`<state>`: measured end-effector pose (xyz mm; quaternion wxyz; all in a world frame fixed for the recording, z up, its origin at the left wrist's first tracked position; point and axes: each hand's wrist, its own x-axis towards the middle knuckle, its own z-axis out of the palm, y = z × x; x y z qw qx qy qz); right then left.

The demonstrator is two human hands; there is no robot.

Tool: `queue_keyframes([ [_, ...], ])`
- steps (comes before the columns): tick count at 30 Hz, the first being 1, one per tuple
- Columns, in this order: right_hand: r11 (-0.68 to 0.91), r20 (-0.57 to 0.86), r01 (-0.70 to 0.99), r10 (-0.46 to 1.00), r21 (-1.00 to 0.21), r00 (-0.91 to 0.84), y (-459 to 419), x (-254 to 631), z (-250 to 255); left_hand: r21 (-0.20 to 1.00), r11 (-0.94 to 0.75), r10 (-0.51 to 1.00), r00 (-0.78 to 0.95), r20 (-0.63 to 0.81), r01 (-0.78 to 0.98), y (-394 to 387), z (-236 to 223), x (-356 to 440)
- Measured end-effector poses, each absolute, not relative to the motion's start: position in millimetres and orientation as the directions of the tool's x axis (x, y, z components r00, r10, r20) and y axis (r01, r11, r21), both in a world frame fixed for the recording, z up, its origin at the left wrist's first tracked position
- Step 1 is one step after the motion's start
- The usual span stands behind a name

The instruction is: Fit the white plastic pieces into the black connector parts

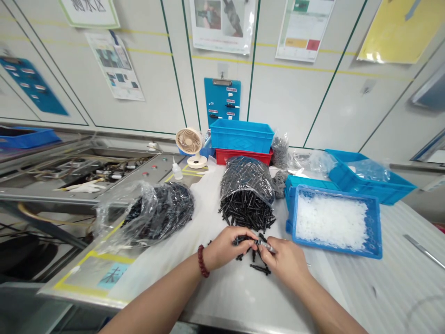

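My left hand (224,248), with a dark red bead bracelet on its wrist, is closed around slim black plastic parts (240,239); how many is hidden. My right hand (287,260) pinches a grey, pen-shaped tool (267,246). Its tip meets the end of a black part between the two hands. Below the fingers, several loose black parts (260,269) lie on the white-covered table. Just beyond, a clear plastic bag (246,172) spills a heap of the same parts (245,208) from its open mouth.
At right, a blue tray (373,232) holds small white translucent pieces (330,221). Another bag of black parts (167,208) lies at left. Behind stand a small fan (189,141), a squeeze bottle (177,170) and stacked bins (241,137). Tweezers-like metal (422,249) rest far right.
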<state>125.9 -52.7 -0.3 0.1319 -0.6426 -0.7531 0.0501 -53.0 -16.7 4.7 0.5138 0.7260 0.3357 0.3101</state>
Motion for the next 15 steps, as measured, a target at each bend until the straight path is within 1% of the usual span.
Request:
queue_keyframes([
  [2,0.179,0.149,0.949,0.978,-0.260,-0.143,-52.1,127.1,0.7,0.976,-0.173,0.840,0.536,0.078,0.129,-13.5,3.9,-53.6],
  [3,0.188,0.160,0.944,0.976,-0.270,-0.148,-51.5,128.2,0.8,0.991,-0.102,0.867,0.496,0.046,0.085,-11.2,3.6,-54.5],
  [5,0.226,0.194,0.926,0.966,-0.303,-0.173,-49.8,130.8,-0.4,0.996,0.064,0.919,0.394,-0.034,-0.062,-5.9,3.8,-57.3],
  [7,0.290,0.250,0.894,0.945,-0.340,-0.212,-47.6,133.5,-3.6,0.955,0.178,0.941,0.325,-0.094,-0.239,-1.1,5.5,-61.4],
  [9,0.346,0.294,0.866,0.923,-0.361,-0.246,-45.6,135.6,-7.9,0.903,0.236,0.940,0.320,-0.119,-0.358,2.0,8.4,-66.0],
  [11,0.361,0.293,0.858,0.920,-0.365,-0.262,-44.4,137.0,-11.6,0.873,0.287,0.924,0.355,-0.143,-0.394,3.2,11.0,-70.1],
  [15,0.325,0.238,0.872,0.939,-0.367,-0.249,-44.8,138.0,-14.0,0.863,0.358,0.896,0.392,-0.209,-0.356,3.3,12.1,-74.6],
])
